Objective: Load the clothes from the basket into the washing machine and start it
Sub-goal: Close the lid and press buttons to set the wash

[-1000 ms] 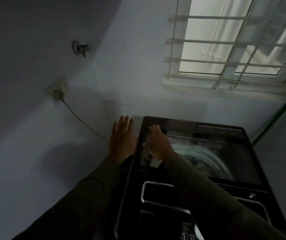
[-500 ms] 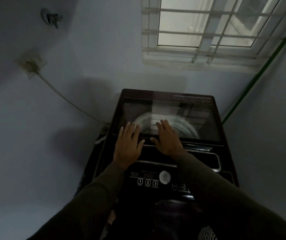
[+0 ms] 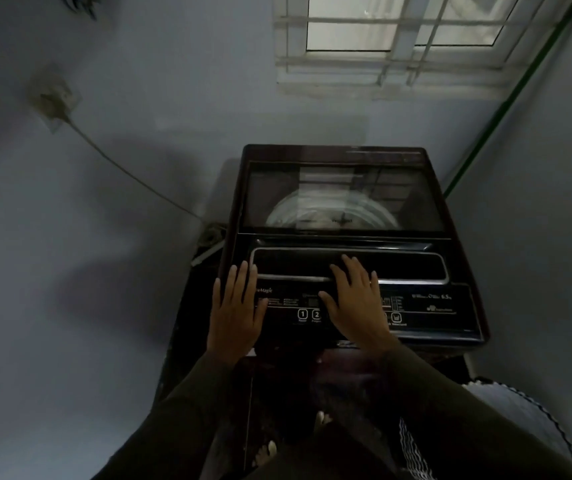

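Observation:
A dark top-loading washing machine (image 3: pixel 450 306) stands in a corner, its glass lid (image 3: pixel 340 199) lying flat and closed, with the drum visible through it. My left hand (image 3: pixel 234 311) lies flat with straight fingers over the left end of the control panel (image 3: pixel 426 308). My right hand (image 3: pixel 355 301) lies flat over the panel's middle, fingertips reaching the lid's handle recess (image 3: pixel 398 266). It covers part of the button row. Neither hand holds anything. Round buttons marked 1 and 2 (image 3: pixel 308 314) show between the hands.
Walls close in on the left, back and right. A wall socket (image 3: pixel 52 100) with a cable runs down to the machine's left side. A barred window (image 3: pixel 402 39) sits above, and a green hose (image 3: pixel 506 105) runs along the right corner. A patterned mat (image 3: pixel 523 420) lies at lower right.
The lid went from raised to flat and closed. Both hands slid from the lid's glass back toward me onto the control panel, and the view tilted downward.

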Action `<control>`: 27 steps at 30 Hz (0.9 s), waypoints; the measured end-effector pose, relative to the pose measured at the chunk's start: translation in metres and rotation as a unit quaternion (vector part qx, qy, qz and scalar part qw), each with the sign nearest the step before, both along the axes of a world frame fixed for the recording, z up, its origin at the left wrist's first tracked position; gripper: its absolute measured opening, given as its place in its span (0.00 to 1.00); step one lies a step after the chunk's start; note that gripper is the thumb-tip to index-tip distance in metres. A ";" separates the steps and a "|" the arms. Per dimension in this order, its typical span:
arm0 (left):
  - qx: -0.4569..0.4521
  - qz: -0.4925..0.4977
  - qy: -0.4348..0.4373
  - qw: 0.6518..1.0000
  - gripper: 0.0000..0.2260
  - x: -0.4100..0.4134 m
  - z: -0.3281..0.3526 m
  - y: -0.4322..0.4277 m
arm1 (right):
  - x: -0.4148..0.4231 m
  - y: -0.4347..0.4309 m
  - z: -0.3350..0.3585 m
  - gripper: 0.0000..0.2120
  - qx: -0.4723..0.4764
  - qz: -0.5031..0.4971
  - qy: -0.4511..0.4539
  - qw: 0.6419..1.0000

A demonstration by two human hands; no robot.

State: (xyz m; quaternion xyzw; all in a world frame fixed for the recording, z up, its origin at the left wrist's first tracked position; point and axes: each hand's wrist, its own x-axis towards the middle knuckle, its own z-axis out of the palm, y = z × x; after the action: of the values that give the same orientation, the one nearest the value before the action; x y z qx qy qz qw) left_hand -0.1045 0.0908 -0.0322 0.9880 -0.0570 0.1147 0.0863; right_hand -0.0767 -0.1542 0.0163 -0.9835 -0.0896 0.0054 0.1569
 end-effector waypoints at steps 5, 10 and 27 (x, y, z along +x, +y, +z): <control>0.008 -0.003 0.036 0.999 0.32 -0.012 0.000 0.007 | -0.053 0.026 -0.015 0.28 -0.019 -0.005 -0.037 0.999; 0.024 -0.027 0.052 0.998 0.36 -0.016 -0.003 0.013 | -0.087 0.048 -0.027 0.30 -0.056 -0.025 -0.008 0.998; -0.088 -0.042 0.075 0.992 0.48 -0.017 -0.004 0.020 | -0.099 0.053 -0.018 0.41 -0.082 -0.024 0.045 0.995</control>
State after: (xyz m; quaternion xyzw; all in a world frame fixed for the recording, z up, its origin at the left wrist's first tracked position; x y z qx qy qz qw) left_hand -0.1212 0.1110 -0.0360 0.9792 -0.0814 0.0410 0.1815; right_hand -0.1759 -0.1007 -0.0020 -0.9937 -0.0581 0.0533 0.0802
